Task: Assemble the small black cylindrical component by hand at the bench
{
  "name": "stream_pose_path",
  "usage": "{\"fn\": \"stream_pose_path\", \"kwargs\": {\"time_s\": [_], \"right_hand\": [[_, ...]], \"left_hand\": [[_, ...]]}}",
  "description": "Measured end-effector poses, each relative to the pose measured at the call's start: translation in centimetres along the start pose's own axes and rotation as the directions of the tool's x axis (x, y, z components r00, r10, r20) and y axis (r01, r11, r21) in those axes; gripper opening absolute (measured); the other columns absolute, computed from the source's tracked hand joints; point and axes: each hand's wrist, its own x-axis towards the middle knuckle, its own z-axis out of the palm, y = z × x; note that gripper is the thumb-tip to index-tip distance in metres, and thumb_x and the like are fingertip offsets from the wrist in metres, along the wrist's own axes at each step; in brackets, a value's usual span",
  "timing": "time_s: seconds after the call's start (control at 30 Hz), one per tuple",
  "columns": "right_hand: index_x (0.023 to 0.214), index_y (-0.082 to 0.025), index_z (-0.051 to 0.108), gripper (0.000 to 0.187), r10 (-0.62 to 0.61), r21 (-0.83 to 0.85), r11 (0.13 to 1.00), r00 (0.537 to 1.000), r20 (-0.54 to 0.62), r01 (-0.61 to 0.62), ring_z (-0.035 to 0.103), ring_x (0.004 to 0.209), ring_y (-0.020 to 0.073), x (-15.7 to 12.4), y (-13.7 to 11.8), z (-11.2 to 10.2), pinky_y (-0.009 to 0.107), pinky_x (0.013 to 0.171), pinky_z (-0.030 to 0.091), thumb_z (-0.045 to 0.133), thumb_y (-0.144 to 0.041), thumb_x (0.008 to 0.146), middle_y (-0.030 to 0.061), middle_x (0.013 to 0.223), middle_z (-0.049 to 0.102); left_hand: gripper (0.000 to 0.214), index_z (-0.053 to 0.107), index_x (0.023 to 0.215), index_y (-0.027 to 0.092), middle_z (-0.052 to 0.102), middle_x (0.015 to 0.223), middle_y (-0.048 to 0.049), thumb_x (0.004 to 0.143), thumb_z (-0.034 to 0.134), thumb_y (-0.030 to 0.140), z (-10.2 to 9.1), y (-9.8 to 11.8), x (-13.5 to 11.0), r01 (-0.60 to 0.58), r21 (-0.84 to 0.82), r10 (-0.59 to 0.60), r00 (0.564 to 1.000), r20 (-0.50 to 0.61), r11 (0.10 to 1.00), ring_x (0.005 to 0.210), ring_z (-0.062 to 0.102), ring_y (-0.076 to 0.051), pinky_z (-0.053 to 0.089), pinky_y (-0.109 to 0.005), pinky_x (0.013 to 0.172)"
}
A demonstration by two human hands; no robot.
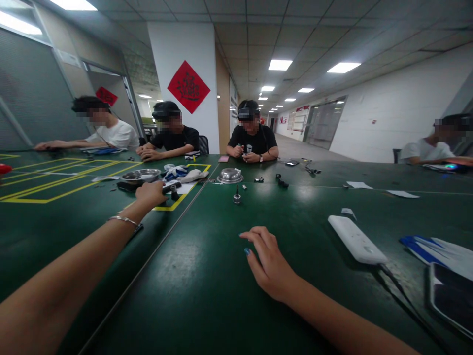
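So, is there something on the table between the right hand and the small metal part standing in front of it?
Nothing visible. The right hand rests flat on bare green table, and the stretch up to the small metal part shows no object. The left hand reaches elsewhere, toward black parts.

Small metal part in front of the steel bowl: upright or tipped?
Upright. The small metal part stands on its base on the green table, narrower dark top pointing up, apart from the steel bowl behind it. Neither hand touches it.

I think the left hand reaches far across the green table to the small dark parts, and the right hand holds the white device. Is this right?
Not quite. In the head view the right hand rests empty on the green table, apart from the white device. The left hand does reach to the small dark parts.
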Motion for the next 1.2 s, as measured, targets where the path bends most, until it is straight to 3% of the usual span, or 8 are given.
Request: {"fn": "stream_pose_path", "kwargs": {"time_s": [0.13,0.23,0.33,0.5,0.67,0.87,1.03,1.2], "right_hand": [[0.123,-0.020,0.043,0.039,-0.023,-0.025,0.999,1.000,0.001,0.023,0.045,0.104,0.0224,0.0,-0.1,-0.1,0.041,0.090,0.040,0.041,-0.014,0.085,0.0105,0.113,0.045],[0.123,-0.019,0.044,0.038,-0.031,-0.050,0.998,1.000,0.002,0.031,0.045,0.103,0.0224,0.1,-0.2,-0.1,0.041,0.090,0.039,0.041,-0.014,0.085,0.0106,0.111,0.046],[0.121,-0.020,0.046,0.037,-0.038,-0.076,0.996,0.999,-0.004,0.038,0.046,0.103,0.0216,0.2,-0.1,-0.1,0.040,0.090,0.040,0.042,-0.013,0.084,0.0101,0.111,0.047],[0.122,-0.020,0.045,0.039,-0.046,-0.082,0.996,0.999,0.017,0.048,0.047,0.102,0.0212,0.2,-0.1,-0.1,0.038,0.088,0.041,0.042,-0.012,0.083,0.0100,0.111,0.047],[0.122,-0.018,0.044,0.039,-0.044,-0.068,0.997,0.999,0.028,0.045,0.046,0.103,0.0203,0.2,0.0,-0.1,0.038,0.090,0.041,0.043,-0.012,0.083,0.0098,0.112,0.047],[0.122,-0.018,0.044,0.039,-0.076,-0.037,0.996,0.996,0.052,0.078,0.046,0.104,0.0206,0.1,0.1,0.0,0.038,0.091,0.041,0.043,-0.012,0.083,0.0103,0.113,0.046],[0.121,-0.017,0.046,0.039,-0.084,-0.036,0.995,0.991,0.102,0.088,0.044,0.105,0.0206,0.0,-0.1,-0.1,0.038,0.092,0.040,0.045,-0.012,0.082,0.0104,0.113,0.045],[0.121,-0.017,0.047,0.039,-0.111,-0.035,0.993,0.988,0.109,0.116,0.044,0.105,0.0200,0.0,-0.2,-0.2,0.037,0.092,0.039,0.044,-0.012,0.083,0.0103,0.113,0.045]], "left_hand": [[0.042,0.048,0.112,0.006,0.054,0.120,-0.0150,0.081,0.054,0.035,0.6,1.5,-0.2,0.033,0.134,-0.017,0.993,-0.117,0.990,0.119,0.032,-0.036,0.028,-0.048,0.094],[0.043,0.052,0.106,0.001,0.055,0.118,-0.0178,0.087,0.043,0.039,1.0,2.4,-0.4,-0.024,0.253,0.069,0.983,-0.171,0.967,0.120,0.032,-0.035,0.028,-0.046,0.094],[0.042,0.055,0.098,-0.001,0.060,0.111,-0.0200,0.088,0.040,0.037,1.5,2.8,-0.5,-0.099,0.307,0.151,0.977,-0.149,0.946,0.117,0.036,-0.035,0.024,-0.050,0.096],[0.031,0.055,0.105,0.003,0.062,0.107,-0.0172,0.087,0.041,0.023,2.8,3.6,0.1,-0.181,0.297,0.234,0.959,-0.157,0.938,0.110,0.046,-0.029,0.022,-0.044,0.098],[0.030,0.061,0.097,0.002,0.062,0.103,-0.0234,0.082,0.036,0.009,4.1,4.7,0.9,-0.088,0.218,0.116,0.986,-0.122,0.972,0.102,0.054,-0.029,0.028,-0.041,0.094],[0.031,0.060,0.103,0.005,0.063,0.104,-0.0206,0.084,0.039,0.016,3.9,5.5,0.9,-0.119,0.168,0.130,0.990,-0.058,0.979,0.097,0.057,-0.028,0.039,-0.033,0.080],[0.029,0.065,0.091,0.008,0.064,0.098,-0.0192,0.083,0.041,0.024,4.4,6.2,0.2,-0.175,0.167,0.185,0.982,-0.046,0.970,0.104,0.052,-0.032,0.039,-0.036,0.083],[0.039,0.058,0.110,0.006,0.055,0.119,-0.0215,0.084,0.042,0.031,6.0,5.9,0.4,-0.161,0.136,0.176,0.979,-0.103,0.977,0.113,0.046,-0.033,0.036,-0.039,0.092]]}}
